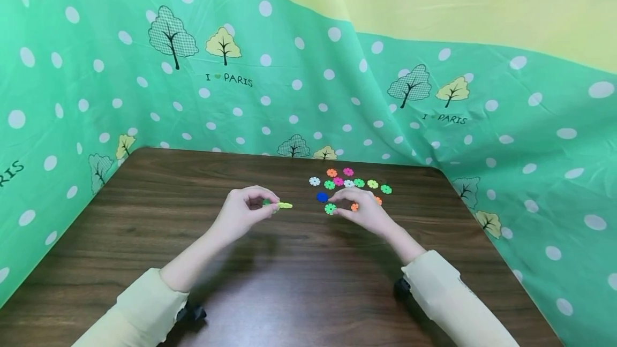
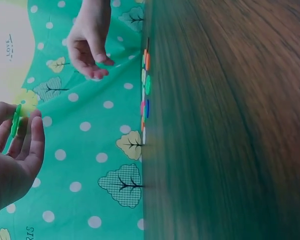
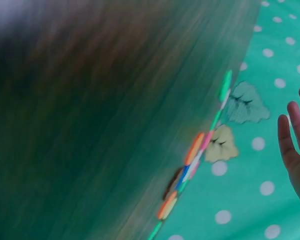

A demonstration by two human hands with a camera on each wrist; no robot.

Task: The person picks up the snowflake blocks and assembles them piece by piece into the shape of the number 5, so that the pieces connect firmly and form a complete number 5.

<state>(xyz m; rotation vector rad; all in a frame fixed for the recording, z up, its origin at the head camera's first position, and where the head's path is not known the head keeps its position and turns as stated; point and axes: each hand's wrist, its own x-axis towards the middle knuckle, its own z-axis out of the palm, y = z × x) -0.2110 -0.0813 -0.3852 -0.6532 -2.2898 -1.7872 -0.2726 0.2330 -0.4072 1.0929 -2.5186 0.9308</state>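
My left hand point(image 1: 246, 210) pinches a green flower-shaped disc point(image 2: 15, 121) between thumb and fingers, raised over the table. A yellow flower-shaped disc point(image 1: 285, 205) sticks out from the green one, at an angle to it and overlapping it in the left wrist view. My right hand point(image 1: 363, 209) hovers over the loose discs with thumb and fingers apart and nothing between them. In the head view, its fingertips overlap the area beside a blue disc point(image 1: 322, 197) and a green disc point(image 1: 330, 209). Orange discs point(image 1: 354, 207) are partly hidden behind this hand.
Several more flower-shaped discs lie flat toward the back of the brown wooden table point(image 1: 299, 283), among them white point(image 1: 314, 181), pink point(image 1: 348, 172) and yellow point(image 1: 373, 183). A green dotted curtain point(image 1: 299, 100) hangs behind and around the table.
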